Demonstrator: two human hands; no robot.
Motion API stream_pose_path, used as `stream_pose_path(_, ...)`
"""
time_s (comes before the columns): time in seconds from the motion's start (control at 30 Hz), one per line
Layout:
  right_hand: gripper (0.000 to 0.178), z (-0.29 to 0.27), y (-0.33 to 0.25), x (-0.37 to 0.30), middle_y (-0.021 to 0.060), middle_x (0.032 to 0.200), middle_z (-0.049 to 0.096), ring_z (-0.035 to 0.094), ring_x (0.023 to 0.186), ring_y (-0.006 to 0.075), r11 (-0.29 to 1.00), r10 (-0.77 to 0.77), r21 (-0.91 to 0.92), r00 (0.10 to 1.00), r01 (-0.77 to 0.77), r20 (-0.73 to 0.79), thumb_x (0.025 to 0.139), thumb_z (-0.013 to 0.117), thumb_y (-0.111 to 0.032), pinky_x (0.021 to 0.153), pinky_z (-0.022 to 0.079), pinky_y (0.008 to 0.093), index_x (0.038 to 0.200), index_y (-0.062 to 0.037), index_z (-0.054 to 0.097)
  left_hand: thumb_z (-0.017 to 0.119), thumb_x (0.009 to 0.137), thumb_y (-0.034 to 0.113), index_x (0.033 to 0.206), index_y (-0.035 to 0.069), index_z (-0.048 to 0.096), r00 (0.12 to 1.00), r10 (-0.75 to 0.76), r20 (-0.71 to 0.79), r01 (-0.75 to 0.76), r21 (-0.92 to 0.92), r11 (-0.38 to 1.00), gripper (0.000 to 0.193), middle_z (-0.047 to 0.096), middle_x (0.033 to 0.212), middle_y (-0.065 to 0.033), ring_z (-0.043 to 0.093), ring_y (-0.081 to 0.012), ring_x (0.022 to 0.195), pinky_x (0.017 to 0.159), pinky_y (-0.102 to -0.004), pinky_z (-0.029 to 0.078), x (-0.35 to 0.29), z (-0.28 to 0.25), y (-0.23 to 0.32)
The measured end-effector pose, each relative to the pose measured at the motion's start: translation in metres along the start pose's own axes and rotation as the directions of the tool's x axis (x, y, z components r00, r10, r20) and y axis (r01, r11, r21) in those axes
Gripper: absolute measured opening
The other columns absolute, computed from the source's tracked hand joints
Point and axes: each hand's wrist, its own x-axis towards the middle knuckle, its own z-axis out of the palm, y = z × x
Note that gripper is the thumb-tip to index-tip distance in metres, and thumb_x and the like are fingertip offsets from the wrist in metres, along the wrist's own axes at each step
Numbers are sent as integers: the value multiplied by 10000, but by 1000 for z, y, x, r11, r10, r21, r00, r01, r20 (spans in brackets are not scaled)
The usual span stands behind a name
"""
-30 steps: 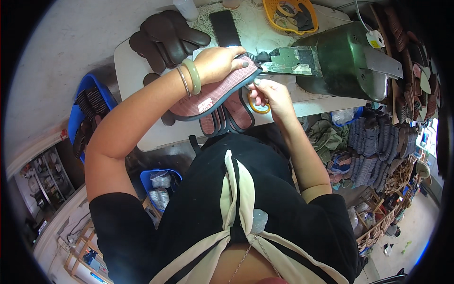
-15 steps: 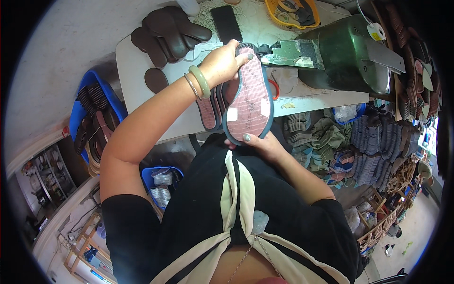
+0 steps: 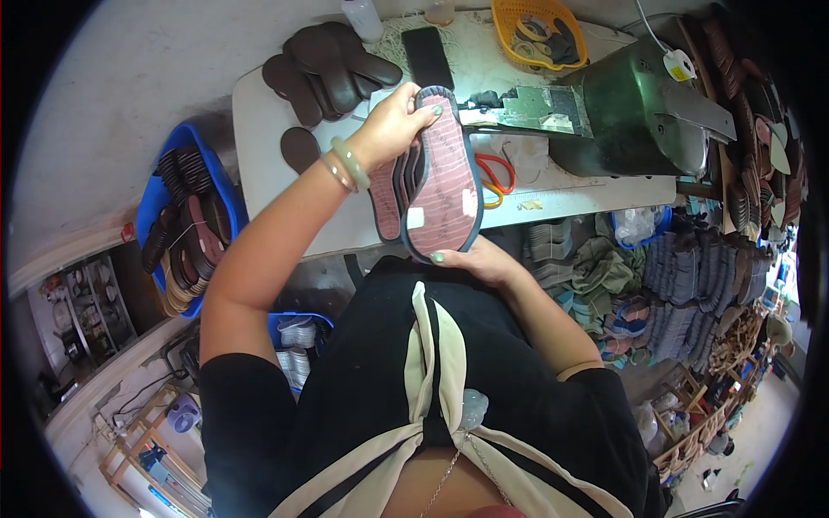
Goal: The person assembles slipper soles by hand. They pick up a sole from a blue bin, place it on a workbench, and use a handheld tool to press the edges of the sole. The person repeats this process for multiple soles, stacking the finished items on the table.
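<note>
I hold a pink insole (image 3: pixel 442 173) with a dark bound edge and two small white patches. My left hand (image 3: pixel 402 125) pinches its narrow top end, the thumb pressed on the pink face. At the wide lower end my right hand (image 3: pixel 482 259) grips the rim, its thumb on top and its other fingers hidden behind. Beside and partly under the held piece lies a row of similar pink insoles (image 3: pixel 387 203) at the table's near edge. The top of the insole is close to the narrow arm of a green sewing machine (image 3: pixel 635 108).
On the white table (image 3: pixel 268 173) lie dark brown insoles (image 3: pixel 324 73), a black phone (image 3: pixel 427 59), a yellow basket (image 3: pixel 561 56) with tape rolls, and red-and-yellow scissors (image 3: pixel 496 177). A blue bin (image 3: pixel 148 226) of soles stands left. Stacked grey pieces (image 3: pixel 678 246) fill the right side.
The insole has shifted left, away from the machine arm, with both hands still on it. More of the scissors now shows. The whole view has shifted slightly.
</note>
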Motion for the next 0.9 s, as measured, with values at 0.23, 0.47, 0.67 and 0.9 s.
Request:
stream_pose_path(0.23, 467, -10, -57, 6, 99, 1016, 679, 625, 908, 162, 834, -463, -440, 857, 333, -228, 879, 669, -278, 836, 489, 309, 1244, -4, 568, 596, 932, 139, 1143, 28, 504, 901, 300, -314, -389, -277, 879, 256, 634, 926, -51, 602, -124, 793, 750, -258, 478, -91, 45, 35)
stream_pose_path(0.47, 399, 42, -87, -52, 204, 989, 685, 680, 880, 242, 481, -640, -837, 757, 262, -131, 844, 679, -210, 801, 504, 339, 1176, 3, 616, 648, 875, 143, 1111, 86, 629, 752, 615, -236, -447, 504, 740, 244, 640, 969, -50, 625, -137, 724, 633, -262, 501, -162, 31, 101)
stream_pose_path(0.67, 374, 60, -87, -87, 157, 949, 687, 630, 810, 170, 533, -487, -817, 870, 222, -82, 835, 661, -187, 771, 492, 317, 1153, 8, 629, 616, 851, 143, 1018, 60, 638, 698, 685, 209, -494, 833, 249, 188, 654, 933, -70, 664, -235, 746, 637, -305, 535, -184, 22, 110)
stream_pose_path(0.9, 384, 59, -90, -103, 52, 957, 669, 561, 848, 73, 559, -460, -803, 883, 209, -90, 850, 658, -148, 786, 478, 257, 1174, 52, 606, 608, 806, 108, 998, 17, 596, 639, 622, 452, -509, 855, -99, 213, 636, 869, -99, 658, -245, 783, 642, -315, 533, -173, 33, 114)
